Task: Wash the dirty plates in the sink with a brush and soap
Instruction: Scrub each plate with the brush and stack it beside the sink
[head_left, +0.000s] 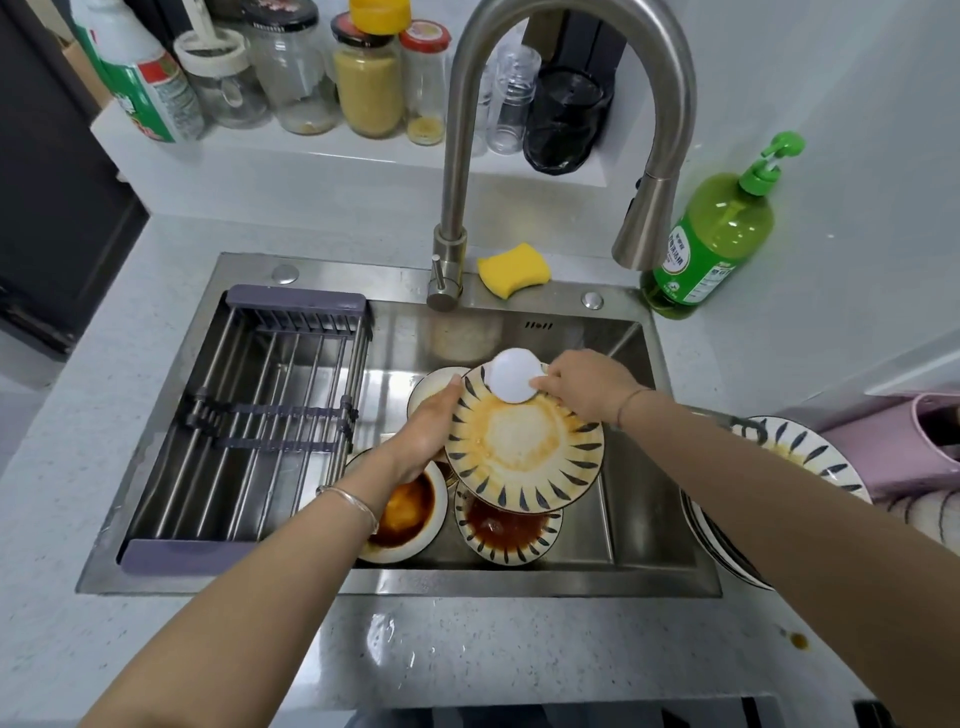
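My left hand grips the left rim of a patterned plate smeared with orange sauce, held tilted over the steel sink. My right hand holds a round white brush against the plate's far edge. Below lie a sauce-stained patterned plate, a white bowl with brown sauce and another white dish. A green soap pump bottle stands at the sink's back right corner.
A steel drying rack fills the sink's left half. The tall faucet arches over the sink, a yellow sponge behind it. Stacked patterned plates sit on the right counter. Jars and bottles line the back shelf.
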